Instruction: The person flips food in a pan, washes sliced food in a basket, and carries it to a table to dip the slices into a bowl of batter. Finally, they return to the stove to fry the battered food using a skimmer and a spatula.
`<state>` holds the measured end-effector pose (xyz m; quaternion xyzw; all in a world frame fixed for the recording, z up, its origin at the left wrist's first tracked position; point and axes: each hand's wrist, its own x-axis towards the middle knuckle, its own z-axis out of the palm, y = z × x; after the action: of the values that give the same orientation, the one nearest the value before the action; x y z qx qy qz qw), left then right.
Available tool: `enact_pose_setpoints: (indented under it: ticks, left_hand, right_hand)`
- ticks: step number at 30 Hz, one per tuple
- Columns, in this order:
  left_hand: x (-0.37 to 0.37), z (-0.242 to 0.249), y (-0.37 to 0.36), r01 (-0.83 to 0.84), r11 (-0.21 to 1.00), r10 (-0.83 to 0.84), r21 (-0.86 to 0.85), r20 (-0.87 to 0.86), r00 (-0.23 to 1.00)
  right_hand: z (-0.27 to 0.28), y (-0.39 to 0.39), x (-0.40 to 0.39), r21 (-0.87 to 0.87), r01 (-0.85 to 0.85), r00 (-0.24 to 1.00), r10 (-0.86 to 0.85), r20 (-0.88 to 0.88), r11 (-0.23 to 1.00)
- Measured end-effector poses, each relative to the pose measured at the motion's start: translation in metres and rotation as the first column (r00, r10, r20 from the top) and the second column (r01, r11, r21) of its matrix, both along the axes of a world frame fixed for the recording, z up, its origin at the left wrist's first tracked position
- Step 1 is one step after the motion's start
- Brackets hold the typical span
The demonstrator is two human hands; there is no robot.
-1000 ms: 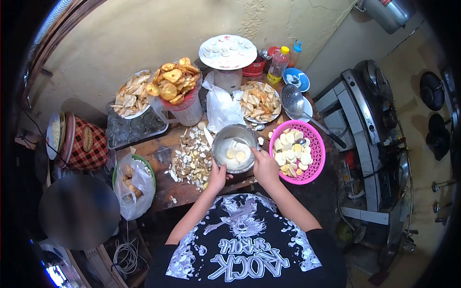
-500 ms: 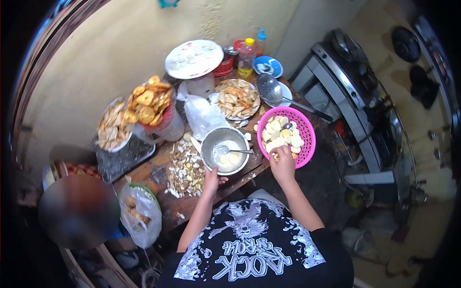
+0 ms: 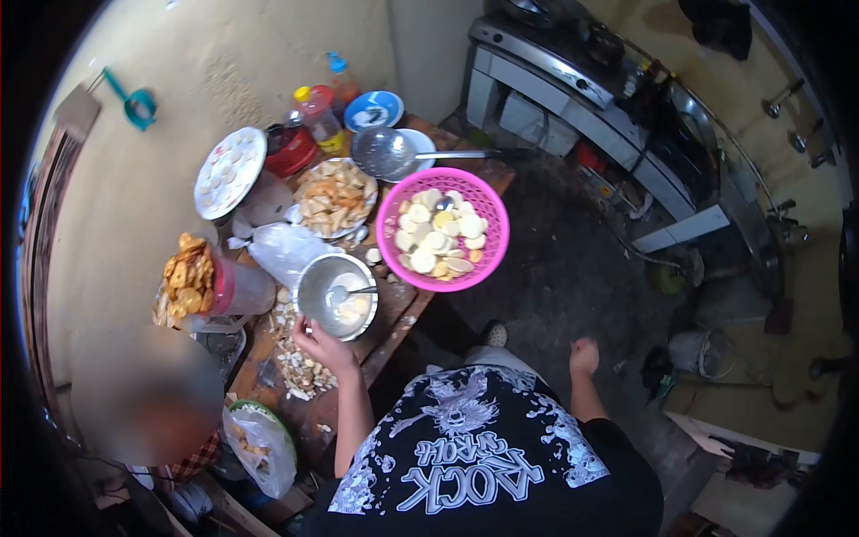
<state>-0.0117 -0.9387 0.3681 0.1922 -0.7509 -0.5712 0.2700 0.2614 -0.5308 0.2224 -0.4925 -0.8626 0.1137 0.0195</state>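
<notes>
A metal bowl with pale slices, whitish liquid and a spoon stands on the table. At its lower left rim is my left hand, fingers apart; whether they touch the rim is unclear. The pink basket of pale round slices is to the right of the bowl. My right hand hangs over the floor right of my body, its fingers curled closed with nothing seen in them.
On the wooden table are peelings, a plastic bag, a plate of fried pieces, a skimmer, bottles and a container of fried slices. A person, blurred, is at the left. A stove stands at the upper right.
My right hand has left the slices in the pink basket and moved down to the right, beside my body. My left hand's grip on the bowl has loosened. The view has turned right.
</notes>
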Motion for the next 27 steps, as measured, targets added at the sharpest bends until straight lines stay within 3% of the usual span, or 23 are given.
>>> enact_pose_setpoints:
  ticks: [1, 3, 5, 7, 9, 11, 13, 14, 15, 17, 18, 19, 20, 21, 22, 23, 24, 25, 26, 27]
  left_hand:
    - [-0.004, 0.009, 0.025, 0.052, 0.998, -0.051, 0.021, -0.049, 0.998]
    - [-0.009, 0.035, 0.083, 0.228, 0.968, -0.221, 0.101, -0.079, 0.972]
    - [-0.014, 0.045, 0.147, 0.448, 0.830, -0.433, 0.334, -0.123, 0.893]
    - [-0.020, 0.058, 0.227, 0.573, 0.604, -0.593, 0.555, -0.167, 0.787]
    - [-0.034, 0.047, 0.299, 0.494, 0.254, -0.764, 0.832, -0.140, 0.630]
    - [-0.070, 0.012, 0.363, 0.224, 0.040, -0.833, 0.974, -0.092, 0.545]
    - [-0.124, -0.043, 0.401, -0.052, -0.120, -0.845, 0.991, -0.074, 0.529]
    - [-0.139, -0.057, 0.421, -0.031, 0.073, -0.728, 0.997, 0.074, 0.682]
    - [-0.153, -0.064, 0.432, 0.039, 0.172, -0.672, 0.984, 0.088, 0.735]
    - [-0.190, -0.093, 0.442, 0.128, 0.087, -0.650, 0.988, -0.041, 0.759]
    - [-0.202, -0.102, 0.448, 0.265, 0.040, -0.620, 0.963, -0.184, 0.763]
    - [-0.217, -0.114, 0.457, 0.207, 0.204, -0.493, 0.957, -0.083, 0.866]
    - [-0.199, -0.084, 0.467, 0.202, 0.433, -0.458, 0.879, 0.021, 0.889]
    - [-0.198, -0.067, 0.481, 0.106, 0.501, -0.168, 0.859, -0.024, 0.986]
    - [-0.178, -0.038, 0.483, 0.084, 0.515, -0.234, 0.853, 0.046, 0.971]
    - [-0.185, -0.045, 0.484, 0.100, 0.520, -0.167, 0.848, -0.014, 0.986]
    - [-0.183, -0.046, 0.489, 0.143, 0.546, -0.147, 0.825, -0.073, 0.986]
    - [-0.149, 0.000, 0.511, 0.155, 0.578, -0.275, 0.801, 0.013, 0.961]
    - [-0.146, -0.004, 0.519, 0.168, 0.653, -0.302, 0.739, 0.051, 0.952]
    - [-0.142, -0.003, 0.536, 0.217, 0.655, -0.275, 0.724, -0.039, 0.961]
  right_hand:
    - [-0.020, 0.012, 0.040, -0.082, 0.150, 0.971, -0.131, 0.201, 0.985]
    - [-0.034, 0.025, 0.104, -0.161, 0.280, 0.843, -0.162, 0.513, 0.946]
    - [-0.046, 0.038, 0.153, -0.309, 0.186, 0.715, 0.087, 0.694, 0.933]
    - [-0.058, 0.059, 0.171, -0.375, 0.125, 0.694, 0.189, 0.695, 0.919]
    - [-0.071, 0.076, 0.184, -0.438, 0.071, 0.671, 0.282, 0.686, 0.896]
    - [-0.087, 0.086, 0.195, -0.503, 0.022, 0.648, 0.371, 0.666, 0.864]
    - [-0.137, 0.093, 0.218, -0.467, -0.052, 0.837, 0.293, 0.461, 0.883]
    - [-0.152, 0.103, 0.223, -0.426, -0.083, 0.908, 0.245, 0.341, 0.901]
    - [-0.143, 0.109, 0.214, -0.462, 0.017, 0.949, 0.132, 0.288, 0.887]
    - [-0.120, 0.111, 0.183, -0.545, 0.197, 0.976, -0.112, 0.185, 0.815]
    - [-0.119, 0.119, 0.172, -0.643, 0.258, 0.966, -0.196, 0.167, 0.721]
    - [-0.115, 0.126, 0.162, -0.735, 0.299, 0.948, -0.275, 0.158, 0.608]
    - [-0.113, 0.134, 0.157, -0.815, 0.321, 0.924, -0.347, 0.159, 0.482]
    - [-0.134, 0.144, 0.161, -0.744, 0.045, 0.999, -0.049, 0.017, 0.667]
    - [-0.174, 0.159, 0.172, -0.615, -0.262, 0.957, 0.281, -0.069, 0.744]
    - [-0.197, 0.179, 0.174, -0.452, -0.558, 0.803, 0.590, -0.084, 0.696]
    - [-0.180, 0.199, 0.153, -0.575, -0.302, 0.933, 0.359, -0.016, 0.761]
    - [-0.150, 0.218, 0.122, -0.666, -0.026, 0.990, 0.110, 0.085, 0.745]
    - [-0.122, 0.242, 0.090, -0.718, 0.244, 0.969, -0.133, 0.209, 0.651]
    - [-0.115, 0.269, 0.074, -0.708, 0.205, 0.976, -0.089, 0.197, 0.676]
